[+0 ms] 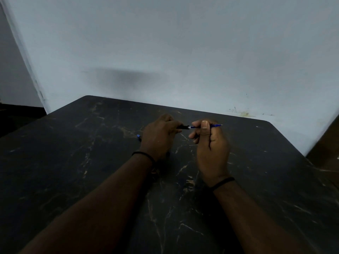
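— Item one?
— My left hand (159,138): fingers curled round a black pen barrel (183,127), gripping it roughly level over the desk (91,162). The barrel's pale end points to my right.
— Item two?
— My right hand (211,147): thumb and fingers pinching a thin blue refill (216,125). It also lies level, in line with the barrel. Its far tip sticks out past my thumb toward the right.
— Do barrel and refill meet?
— The refill's near end sits right at the barrel's pale mouth. Whether it is inside or only touching, I cannot tell.
— Location of both?
— Over the middle of the desk, toward its far edge, between my two hands, which are close together but not touching.
— Anything lying on the desk itself?
— One small blue piece (138,136), just beside my left hand on its outer side and mostly hidden by it. What it is, I cannot tell.
— Desk, description?
— Dark top, marble pattern with pale veins, rounded far corners, set against a pale wall (183,52).
— Other entries?
— A left wristband (142,154) and a right wristband (222,182), both black, one on each wrist. A yellowish stain (244,113) low on the wall, off to the right.
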Demonstrator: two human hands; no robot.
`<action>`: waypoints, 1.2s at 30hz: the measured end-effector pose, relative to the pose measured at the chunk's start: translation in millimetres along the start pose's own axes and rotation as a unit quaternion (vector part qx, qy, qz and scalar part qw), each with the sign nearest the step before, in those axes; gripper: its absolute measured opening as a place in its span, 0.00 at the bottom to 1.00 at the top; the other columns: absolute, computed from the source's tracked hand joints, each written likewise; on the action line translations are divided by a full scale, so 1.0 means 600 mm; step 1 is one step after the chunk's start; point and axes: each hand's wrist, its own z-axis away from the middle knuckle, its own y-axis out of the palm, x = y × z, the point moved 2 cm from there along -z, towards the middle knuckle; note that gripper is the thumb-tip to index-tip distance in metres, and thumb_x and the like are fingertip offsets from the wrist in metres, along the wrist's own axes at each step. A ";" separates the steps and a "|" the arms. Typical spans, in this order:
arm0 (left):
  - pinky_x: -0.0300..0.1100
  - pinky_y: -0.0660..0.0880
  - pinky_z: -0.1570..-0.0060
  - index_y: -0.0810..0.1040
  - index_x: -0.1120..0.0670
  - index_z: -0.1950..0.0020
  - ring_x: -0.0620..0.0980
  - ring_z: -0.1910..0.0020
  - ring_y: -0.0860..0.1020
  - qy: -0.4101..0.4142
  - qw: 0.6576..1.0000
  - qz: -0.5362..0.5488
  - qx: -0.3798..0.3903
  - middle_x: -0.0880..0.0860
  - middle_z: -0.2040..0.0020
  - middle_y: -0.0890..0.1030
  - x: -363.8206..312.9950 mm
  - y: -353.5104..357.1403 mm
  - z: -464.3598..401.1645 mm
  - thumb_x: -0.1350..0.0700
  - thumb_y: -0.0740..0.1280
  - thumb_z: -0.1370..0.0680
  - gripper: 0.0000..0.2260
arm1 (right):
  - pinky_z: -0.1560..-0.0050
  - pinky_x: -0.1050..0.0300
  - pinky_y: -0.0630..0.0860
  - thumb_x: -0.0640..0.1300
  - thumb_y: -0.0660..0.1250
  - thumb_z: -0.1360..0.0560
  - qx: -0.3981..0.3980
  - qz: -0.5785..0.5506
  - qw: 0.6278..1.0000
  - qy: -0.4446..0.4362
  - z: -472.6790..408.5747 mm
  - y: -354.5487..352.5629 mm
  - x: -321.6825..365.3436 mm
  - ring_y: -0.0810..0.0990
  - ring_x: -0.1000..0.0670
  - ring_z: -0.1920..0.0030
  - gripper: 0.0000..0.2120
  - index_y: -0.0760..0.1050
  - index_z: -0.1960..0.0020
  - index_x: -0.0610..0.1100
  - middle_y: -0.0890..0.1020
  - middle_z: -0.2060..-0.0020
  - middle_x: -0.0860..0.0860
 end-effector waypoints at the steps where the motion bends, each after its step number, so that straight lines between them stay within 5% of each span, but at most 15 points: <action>1: 0.42 0.67 0.65 0.83 0.50 0.42 0.48 0.60 0.73 0.007 1.000 0.008 -0.001 0.51 0.53 0.77 -0.003 0.000 0.001 0.54 0.68 0.21 0.09 | 0.62 0.54 0.78 0.55 0.54 0.18 0.001 0.000 1.000 0.004 0.001 0.001 -0.002 0.79 0.54 0.65 0.12 0.76 0.50 0.57 0.80 0.66 0.54; 6: 0.36 0.65 0.64 0.83 0.51 0.42 0.45 0.60 0.73 0.011 0.998 0.059 -0.007 0.48 0.55 0.77 -0.015 0.007 0.000 0.52 0.69 0.21 0.10 | 0.68 0.68 0.69 0.56 0.62 0.20 -0.002 0.023 0.999 0.025 -0.002 -0.003 -0.021 0.73 0.58 0.69 0.19 0.74 0.34 0.45 0.72 0.70 0.56; 10: 0.42 0.69 0.64 0.84 0.52 0.45 0.46 0.61 0.73 0.014 0.996 0.091 -0.015 0.48 0.58 0.77 -0.017 0.009 -0.001 0.53 0.69 0.22 0.08 | 0.66 0.70 0.69 0.53 0.66 0.21 0.015 0.035 0.999 0.037 -0.004 -0.003 -0.025 0.73 0.59 0.67 0.15 0.75 0.38 0.48 0.72 0.68 0.56; 15: 0.51 0.74 0.63 0.83 0.54 0.51 0.50 0.62 0.76 0.044 0.993 0.109 -0.001 0.48 0.60 0.76 -0.024 0.011 0.000 0.53 0.68 0.21 0.06 | 0.53 0.61 0.75 0.49 0.66 0.20 0.040 0.089 0.995 0.022 -0.006 0.000 -0.032 0.76 0.54 0.55 0.09 0.78 0.43 0.47 0.79 0.53 0.49; 18: 0.44 0.75 0.63 0.84 0.51 0.49 0.47 0.61 0.76 0.037 0.993 0.112 0.018 0.47 0.57 0.79 -0.021 0.010 -0.001 0.45 0.69 0.24 0.12 | 0.55 0.65 0.72 0.46 0.66 0.20 0.012 0.107 0.994 0.019 -0.009 -0.003 -0.033 0.74 0.57 0.56 0.08 0.79 0.46 0.43 0.78 0.53 0.50; 21: 0.39 0.73 0.64 0.80 0.46 0.56 0.44 0.64 0.75 -0.040 0.995 0.083 -0.033 0.45 0.58 0.78 0.004 -0.001 0.002 0.36 0.61 0.22 0.16 | 0.61 0.71 0.69 0.48 0.63 0.19 -0.018 0.068 0.996 0.048 -0.010 -0.009 -0.034 0.76 0.59 0.61 0.04 0.74 0.50 0.48 0.79 0.60 0.53; 24: 0.43 0.71 0.66 0.72 0.50 0.65 0.52 0.67 0.75 -0.198 0.973 -0.018 -0.118 0.54 0.61 0.77 0.045 -0.024 0.001 0.41 0.56 0.18 0.20 | 0.64 0.71 0.71 0.51 0.62 0.19 -0.007 0.077 0.995 0.058 -0.007 -0.009 -0.038 0.78 0.57 0.61 0.06 0.72 0.52 0.49 0.80 0.61 0.52; 27: 0.46 0.71 0.60 0.82 0.56 0.51 0.57 0.56 0.80 -0.292 0.941 -0.169 -0.016 0.59 0.52 0.81 0.083 -0.028 0.005 0.45 0.58 0.18 0.18 | 0.65 0.61 0.75 0.54 0.62 0.20 0.017 0.092 0.993 0.067 -0.003 -0.004 -0.041 0.78 0.54 0.62 0.08 0.71 0.53 0.50 0.80 0.63 0.52; 30: 0.51 0.74 0.48 0.82 0.58 0.43 0.62 0.45 0.79 -0.319 0.930 -0.170 0.062 0.61 0.43 0.81 0.099 -0.028 0.012 0.45 0.61 0.19 0.18 | 0.62 0.51 0.78 0.56 0.61 0.21 0.035 0.078 0.993 0.077 -0.001 -0.003 -0.043 0.79 0.52 0.63 0.11 0.72 0.54 0.50 0.79 0.64 0.51; 36: 0.45 0.68 0.58 0.82 0.56 0.52 0.60 0.50 0.81 -0.303 0.934 -0.181 0.049 0.58 0.49 0.83 0.079 -0.031 0.004 0.39 0.63 0.23 0.20 | 0.63 0.56 0.78 0.54 0.63 0.20 0.035 0.094 0.993 0.065 -0.001 -0.001 -0.042 0.79 0.56 0.63 0.06 0.71 0.54 0.54 0.80 0.64 0.53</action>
